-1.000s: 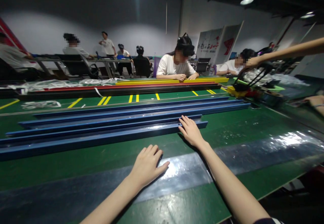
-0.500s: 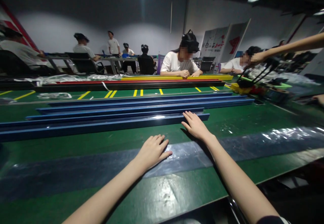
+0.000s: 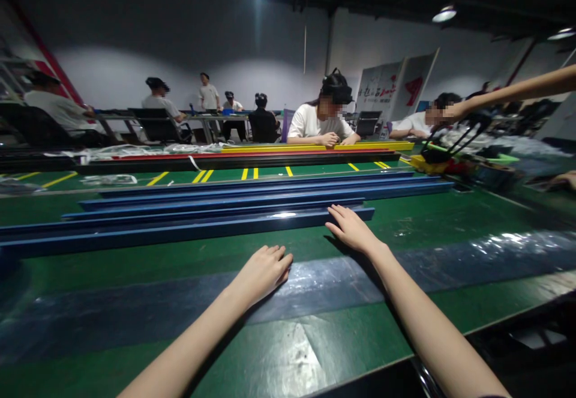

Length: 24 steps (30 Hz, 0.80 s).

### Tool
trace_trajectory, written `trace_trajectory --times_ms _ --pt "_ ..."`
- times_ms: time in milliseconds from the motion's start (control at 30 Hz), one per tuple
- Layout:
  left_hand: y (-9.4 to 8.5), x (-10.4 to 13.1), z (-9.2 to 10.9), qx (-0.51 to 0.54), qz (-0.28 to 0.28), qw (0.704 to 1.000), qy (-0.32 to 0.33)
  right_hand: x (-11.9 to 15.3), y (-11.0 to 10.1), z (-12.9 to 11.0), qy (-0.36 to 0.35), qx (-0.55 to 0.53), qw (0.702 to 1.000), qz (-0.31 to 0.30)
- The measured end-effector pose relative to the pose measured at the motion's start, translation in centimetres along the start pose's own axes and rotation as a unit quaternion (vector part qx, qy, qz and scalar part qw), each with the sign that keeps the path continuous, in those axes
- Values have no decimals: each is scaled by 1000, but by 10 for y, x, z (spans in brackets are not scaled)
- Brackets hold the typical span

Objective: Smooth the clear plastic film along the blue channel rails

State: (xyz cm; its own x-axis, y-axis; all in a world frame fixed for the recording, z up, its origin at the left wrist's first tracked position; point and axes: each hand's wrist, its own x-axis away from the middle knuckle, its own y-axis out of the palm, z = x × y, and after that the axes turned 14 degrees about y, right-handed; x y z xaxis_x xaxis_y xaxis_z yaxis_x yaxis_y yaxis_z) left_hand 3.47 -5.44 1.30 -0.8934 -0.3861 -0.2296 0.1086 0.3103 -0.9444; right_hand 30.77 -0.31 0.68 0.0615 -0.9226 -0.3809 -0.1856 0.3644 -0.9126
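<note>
My left hand (image 3: 264,273) is at the upper edge of a long strip of clear plastic film (image 3: 333,272), fingers curled and thumb tucked in beside the index finger. What lies between them, if anything, is hidden. Farther forward, my right hand (image 3: 351,229) reaches the right end of the nearest blue channel-shaped strip (image 3: 189,234). Its fingers are stretched out over the strip's front edge, with the thumb apart; it holds nothing. More long blue strips (image 3: 270,194) lie just behind, roughly parallel.
The green table (image 3: 288,350) has its near edge at lower right. Beyond the blue strips lie black, red and yellow strips (image 3: 315,147). A person (image 3: 317,119) sits opposite. Another person's arm (image 3: 508,98) reaches in from the right above a cluttered box (image 3: 432,162).
My left hand's spread fingers have curled in, and its thumb has tucked under. My right hand stays at the blue strip's end. The view has tilted slightly upward.
</note>
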Motion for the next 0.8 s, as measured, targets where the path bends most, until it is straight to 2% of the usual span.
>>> trace_trajectory --times_ms 100,167,233,267,367,433,667,800 --pt "1 0 1 7 10 1000 -6 -4 -1 16 24 -12 999 33" --pt "1 -1 2 2 3 1000 -6 -7 0 33 110 -32 988 100" --pt "0 -1 3 -7 -8 1000 -4 -10 1 51 217 -81 962 146" --pt "-1 -1 3 -12 -14 1000 -3 -11 3 58 275 -116 943 150" --pt "-1 -2 3 -20 -25 999 -1 -14 5 69 407 -219 882 95" --pt "-1 -1 3 -22 -25 999 0 -14 5 68 435 -246 863 71" --pt "1 -1 1 -8 -3 1000 3 -8 -7 51 459 -244 852 57" --pt "-1 0 1 -12 -21 1000 3 -4 -13 29 474 -227 849 61"
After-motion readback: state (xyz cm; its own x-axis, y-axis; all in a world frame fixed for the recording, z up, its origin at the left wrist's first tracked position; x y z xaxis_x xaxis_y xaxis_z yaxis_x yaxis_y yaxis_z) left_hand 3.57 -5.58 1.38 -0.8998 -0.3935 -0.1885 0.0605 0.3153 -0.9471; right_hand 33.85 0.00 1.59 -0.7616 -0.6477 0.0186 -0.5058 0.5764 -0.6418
